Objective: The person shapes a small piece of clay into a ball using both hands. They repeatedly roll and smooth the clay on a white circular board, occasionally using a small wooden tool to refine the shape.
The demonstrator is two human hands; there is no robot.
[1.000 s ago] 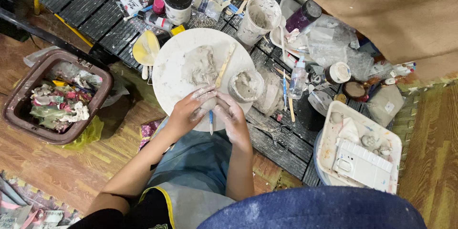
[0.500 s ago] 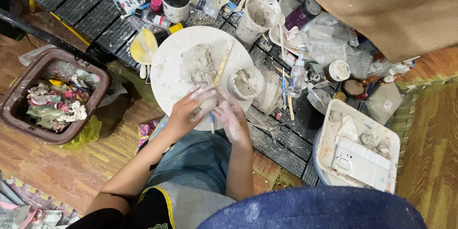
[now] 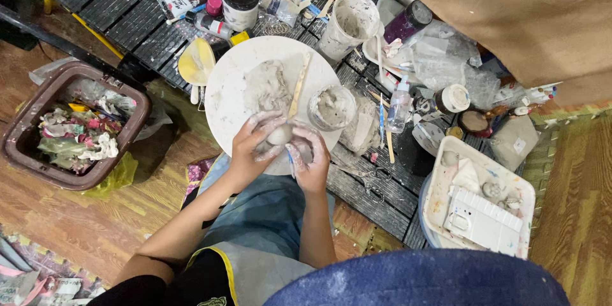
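Note:
My left hand (image 3: 250, 145) is smeared with grey clay, and its fingers curl around a small pale clay ball (image 3: 278, 134) over the near edge of a round white board (image 3: 223, 92). Touching the ball from the right is my right hand (image 3: 310, 160), with a thin blue tool (image 3: 290, 160) held against its palm. On the board lie a flattened lump of grey clay (image 3: 268, 86) and a wooden stick (image 3: 298, 86). A small tub of wet clay (image 3: 331, 107) stands at the board's right edge.
A brown bin (image 3: 29, 153) of scraps sits on the floor to the left. A white tray (image 3: 440, 201) with a ridged white piece lies right. A tall clay-stained cup (image 3: 349, 22), a spray bottle (image 3: 398, 103), scissors (image 3: 366, 178), jars and tools crowd the black slatted surface (image 3: 134, 32).
Both hands have shifted slightly away from me over the board. The clay ball, earlier covered between the palms, now shows in my left hand's fingertips.

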